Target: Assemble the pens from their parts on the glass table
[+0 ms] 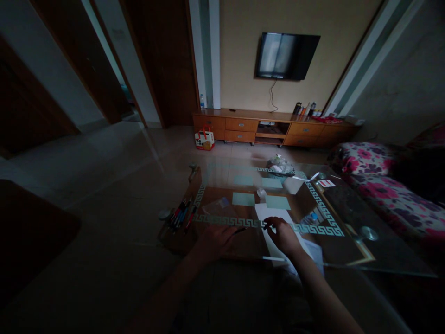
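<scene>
My left hand is closed around a dark pen, whose thin end points right over the glass table. Across a small gap, my right hand has its fingers curled in a pinch. Something small and dark shows at its fingertips, too dim to name. Beneath the right hand lies a white sheet of paper, with more paper near the table's front edge. Left of my left hand is a bunch of several pens, and a clear plastic sleeve lies just beyond that hand.
A clear bottle with a blue cap lies right of the paper. A filled plastic bag sits at the table's far side, near a red-and-white card. A flowered sofa stands right; a TV cabinet stands beyond.
</scene>
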Demonstrator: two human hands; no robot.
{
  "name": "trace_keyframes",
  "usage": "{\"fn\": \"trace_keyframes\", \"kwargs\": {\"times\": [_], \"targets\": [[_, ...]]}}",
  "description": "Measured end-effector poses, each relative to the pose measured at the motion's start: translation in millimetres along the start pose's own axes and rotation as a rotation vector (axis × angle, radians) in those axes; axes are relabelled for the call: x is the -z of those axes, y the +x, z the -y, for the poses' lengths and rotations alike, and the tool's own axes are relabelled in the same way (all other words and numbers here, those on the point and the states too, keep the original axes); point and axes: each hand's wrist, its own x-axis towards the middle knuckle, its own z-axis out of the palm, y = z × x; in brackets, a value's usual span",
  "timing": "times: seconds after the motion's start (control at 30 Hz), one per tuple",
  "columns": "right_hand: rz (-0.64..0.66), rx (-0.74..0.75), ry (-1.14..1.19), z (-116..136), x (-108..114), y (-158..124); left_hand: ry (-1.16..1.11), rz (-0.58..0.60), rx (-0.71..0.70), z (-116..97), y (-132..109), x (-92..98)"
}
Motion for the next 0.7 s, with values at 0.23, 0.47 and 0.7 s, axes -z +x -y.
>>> {"fn": "trace_keyframes", "kwargs": {"times": [0.23,0.47,0.7], "targets": [[0.036,-0.009,-0.003,1.7,1.7,-2.2,-0.004,-0.049,-0.009,-0.5,-0.6,-1.1],[0.045,-0.004,-0.014,4.5,2.9,-3.0,-0.008,-0.019,0.003,-0.3,-0.5,-0.5],[0.053,-0.03,-0.05,3.7,0.9,-1.9,-0.011,-0.009,0.016,0.9,-1.3,-2.9]]}}
